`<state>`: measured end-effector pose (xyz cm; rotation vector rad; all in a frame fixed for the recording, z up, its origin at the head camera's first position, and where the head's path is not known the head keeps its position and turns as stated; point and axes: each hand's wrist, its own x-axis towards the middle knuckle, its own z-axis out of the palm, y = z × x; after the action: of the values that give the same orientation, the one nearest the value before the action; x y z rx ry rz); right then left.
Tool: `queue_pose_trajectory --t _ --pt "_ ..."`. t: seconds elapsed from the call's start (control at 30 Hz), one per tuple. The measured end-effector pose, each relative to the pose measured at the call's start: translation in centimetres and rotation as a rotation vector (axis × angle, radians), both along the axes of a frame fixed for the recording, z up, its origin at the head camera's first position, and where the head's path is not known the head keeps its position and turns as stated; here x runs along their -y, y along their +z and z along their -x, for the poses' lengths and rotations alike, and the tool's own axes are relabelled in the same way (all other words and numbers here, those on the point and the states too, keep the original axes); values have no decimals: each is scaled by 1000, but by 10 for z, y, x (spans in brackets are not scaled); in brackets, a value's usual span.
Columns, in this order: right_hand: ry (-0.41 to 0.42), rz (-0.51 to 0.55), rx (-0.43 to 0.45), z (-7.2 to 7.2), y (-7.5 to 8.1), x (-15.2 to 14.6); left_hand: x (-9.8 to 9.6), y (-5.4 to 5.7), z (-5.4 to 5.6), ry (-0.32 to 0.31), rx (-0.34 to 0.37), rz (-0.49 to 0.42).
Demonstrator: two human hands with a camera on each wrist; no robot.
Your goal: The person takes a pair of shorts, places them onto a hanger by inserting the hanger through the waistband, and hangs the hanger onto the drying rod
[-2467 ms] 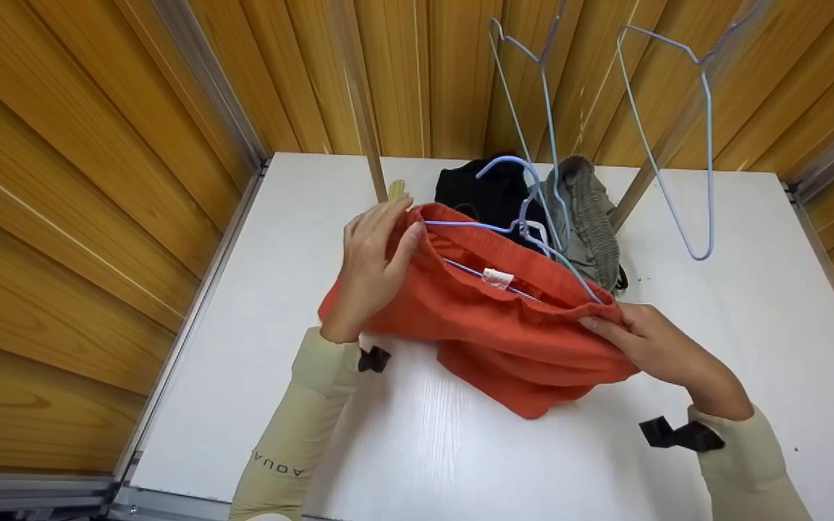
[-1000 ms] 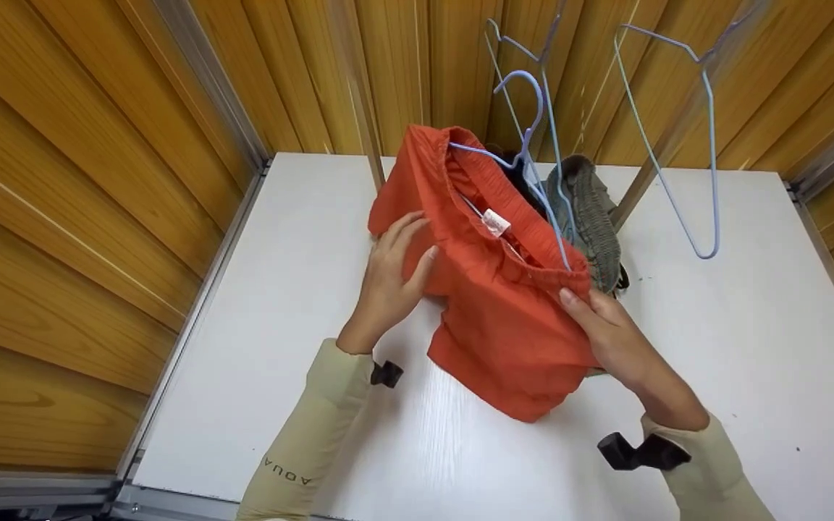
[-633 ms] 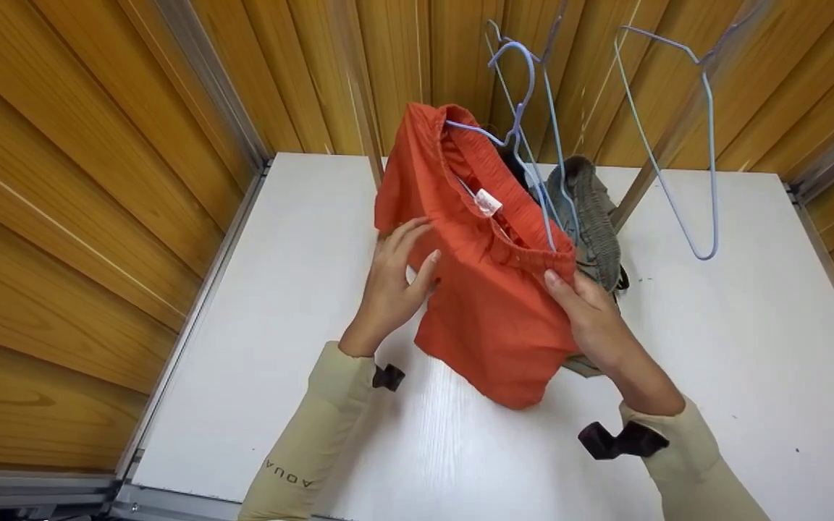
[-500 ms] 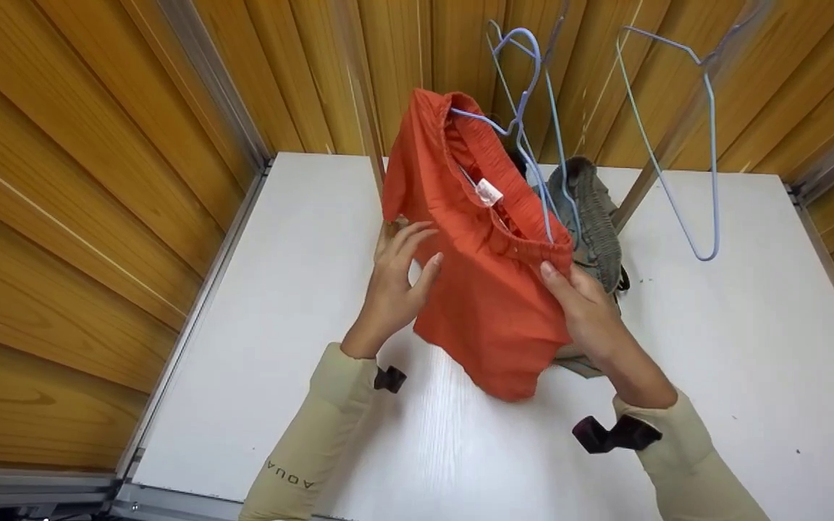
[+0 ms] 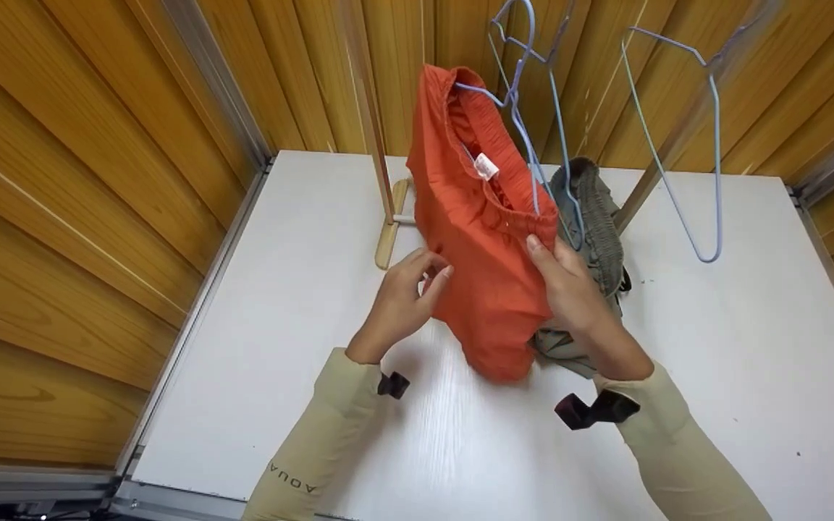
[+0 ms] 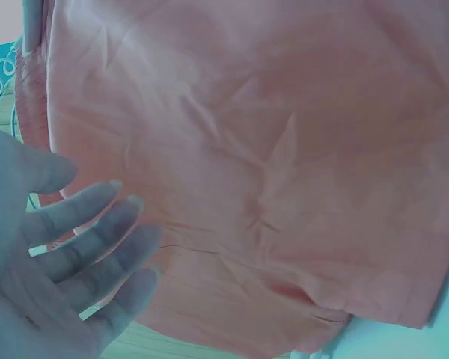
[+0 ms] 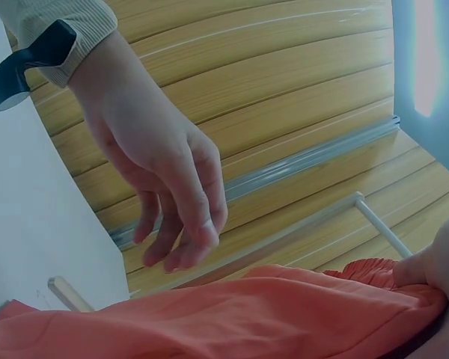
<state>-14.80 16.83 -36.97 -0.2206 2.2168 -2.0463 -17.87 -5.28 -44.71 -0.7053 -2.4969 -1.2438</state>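
Observation:
Orange-red shorts [image 5: 489, 268] hang tilted on a blue wire hanger [image 5: 515, 94], whose arms reach inside the elastic waistband. My right hand [image 5: 576, 297] pinches the waistband at its near right end, thumb on the outside; the right wrist view shows this hand [image 7: 445, 262] at the edge. A white label [image 5: 486, 167] shows inside the waist. Beside the front of the shorts is my left hand [image 5: 406, 297], holding nothing, its fingers loosely bent. In the left wrist view the left hand's [image 6: 67, 254] fingers are spread in front of the fabric.
Two more wire hangers hang at the back, one behind the shorts [image 5: 558, 137] and one at the right [image 5: 717, 166]. Grey-green garment [image 5: 591, 217] lies on the white table [image 5: 714, 347] behind the right hand. A wooden rack post [image 5: 373, 130] with a foot [image 5: 386, 246] stands left.
The shorts and hanger have risen and swung toward the rack, turning steeper. My left hand has let go of the waistband and dropped below it; the right keeps its grip.

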Motion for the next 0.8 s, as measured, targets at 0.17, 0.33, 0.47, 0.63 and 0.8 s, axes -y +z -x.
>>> queue_pose_trajectory --t 0.17,0.33,0.47,0.63,0.8 --pt "-8 -2 -21 9 4 6 -1 -3 -3 -85 50 45" --pt "-12 -2 -30 17 9 12 -2 -6 -7 -176 133 135" --pt "-23 -16 -62 25 12 17 -2 -7 -9 -245 207 186" --pt "-38 -24 -95 33 17 24 -3 -8 -11 -307 270 225" --pt "-43 -30 -110 42 22 30 -4 -10 -11 -367 296 246"
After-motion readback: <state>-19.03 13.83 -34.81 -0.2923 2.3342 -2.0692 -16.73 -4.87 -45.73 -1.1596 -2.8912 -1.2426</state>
